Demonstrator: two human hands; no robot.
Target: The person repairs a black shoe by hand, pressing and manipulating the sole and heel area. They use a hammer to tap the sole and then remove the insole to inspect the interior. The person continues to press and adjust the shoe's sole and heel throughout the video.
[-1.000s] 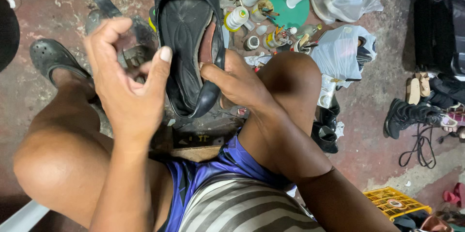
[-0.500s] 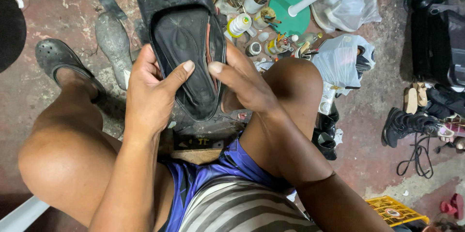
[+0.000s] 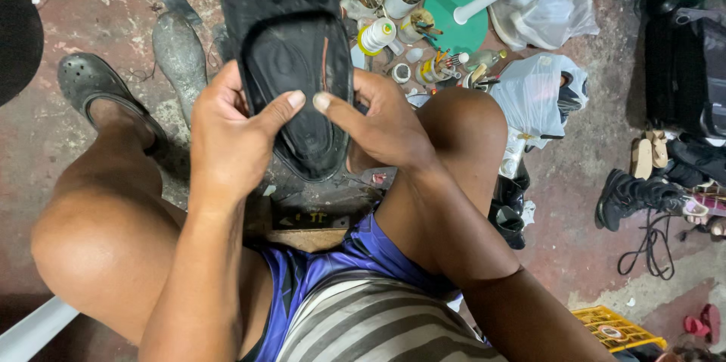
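Note:
I hold a black shoe (image 3: 291, 67) sole-up between my knees, its heel end toward me. My left hand (image 3: 227, 139) grips its left edge with the thumb pressed on the sole. My right hand (image 3: 378, 124) grips the right edge, its thumb also on the sole, almost meeting the left thumb. A thin reddish line runs along the sole's right side.
On the floor beyond lie a grey shoe sole (image 3: 178, 52), my foot in a dark clog (image 3: 94, 86), a green lid (image 3: 461, 18), thread spools and small pots (image 3: 393, 18), plastic bags (image 3: 537, 93), black boots (image 3: 631, 195), and a yellow crate (image 3: 616, 328).
My left hand, open and off the shoe a second ago, has closed onto its left edge. The shoe has come up closer and both thumbs now press the sole.

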